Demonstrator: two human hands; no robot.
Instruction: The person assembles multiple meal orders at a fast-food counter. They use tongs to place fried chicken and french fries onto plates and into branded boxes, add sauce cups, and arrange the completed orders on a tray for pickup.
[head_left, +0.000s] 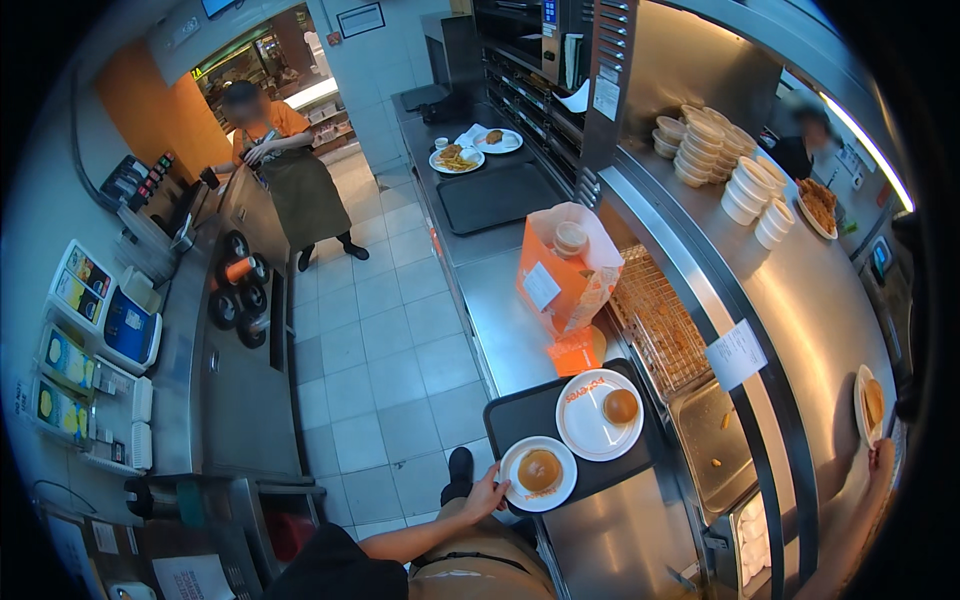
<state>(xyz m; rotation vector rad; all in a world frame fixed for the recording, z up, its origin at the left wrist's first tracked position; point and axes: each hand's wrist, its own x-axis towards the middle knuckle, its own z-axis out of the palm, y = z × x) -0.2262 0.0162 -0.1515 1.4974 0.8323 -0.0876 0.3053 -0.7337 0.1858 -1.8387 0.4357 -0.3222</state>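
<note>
My left hand (487, 496) grips the left rim of a small white plate (513, 463) bearing a round, golden-topped burger (540, 471). That plate overlaps the near left part of a black tray (640, 467). Beside it on the tray sits a larger white plate (583, 438) with a second burger (621, 406). Far to the right, at the metal shelf, my right hand (880, 462) pinches the near edge of an oval-looking white plate (864, 424) carrying a browned, bun-like item (874, 402); its fingers are partly hidden.
Behind the tray stand an orange paper bag (545, 262) and an orange carton (573, 354). A wire rack (655, 320) lies right of them. Stacked lidded tubs (700, 150) crowd the shelf (800, 300). Farther off are another tray (500, 195) and a co-worker (300, 190) in an apron.
</note>
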